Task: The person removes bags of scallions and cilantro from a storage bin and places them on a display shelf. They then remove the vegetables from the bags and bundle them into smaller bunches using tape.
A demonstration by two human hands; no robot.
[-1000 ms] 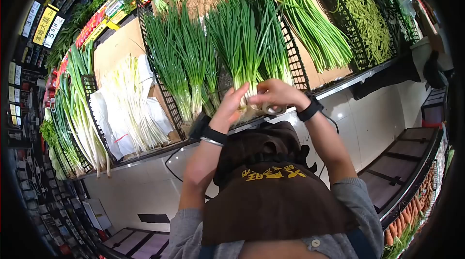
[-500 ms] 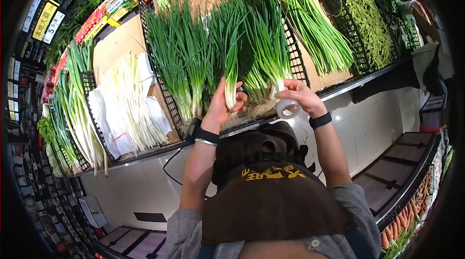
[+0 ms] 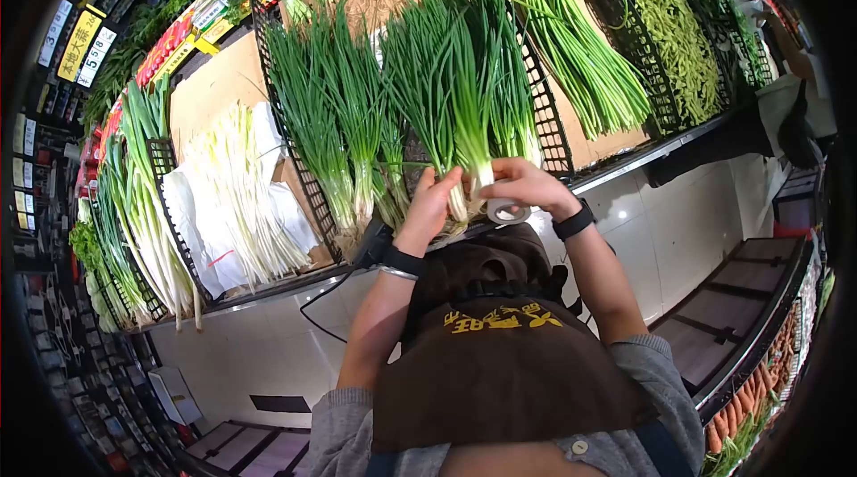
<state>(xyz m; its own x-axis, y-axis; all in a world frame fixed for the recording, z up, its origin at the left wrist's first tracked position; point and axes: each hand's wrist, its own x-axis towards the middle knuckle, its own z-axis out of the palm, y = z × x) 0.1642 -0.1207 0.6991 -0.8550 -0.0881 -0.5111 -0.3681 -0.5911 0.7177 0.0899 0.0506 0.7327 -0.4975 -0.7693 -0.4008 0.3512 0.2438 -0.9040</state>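
My left hand [image 3: 430,207] is closed around the white lower stalks of a bunch of green onions [image 3: 437,111]. My right hand [image 3: 534,186] pinches the white base of a second bunch of green onions [image 3: 475,120], close beside the first. Against the palm of that same hand sits a roll of clear tape [image 3: 506,212]. Both bunches stand with leaves pointing away from me and roots toward my apron. More green onions [image 3: 335,120] lie to the left in the same black crate [image 3: 555,133]. The fingertips of my left hand are partly hidden behind the stalks.
White-stemmed vegetables [image 3: 241,200] lie on white paper to the left. Long green stalks with blue bands [image 3: 585,58] rest on cardboard at the right, beside a crate of green pods [image 3: 674,40]. The display's metal edge [image 3: 638,156] runs before me. A black cable [image 3: 312,307] hangs below it.
My right hand has moved left and slightly down with its bunch and the tape. My left hand has moved right with its bunch, so the two bunches are now side by side.
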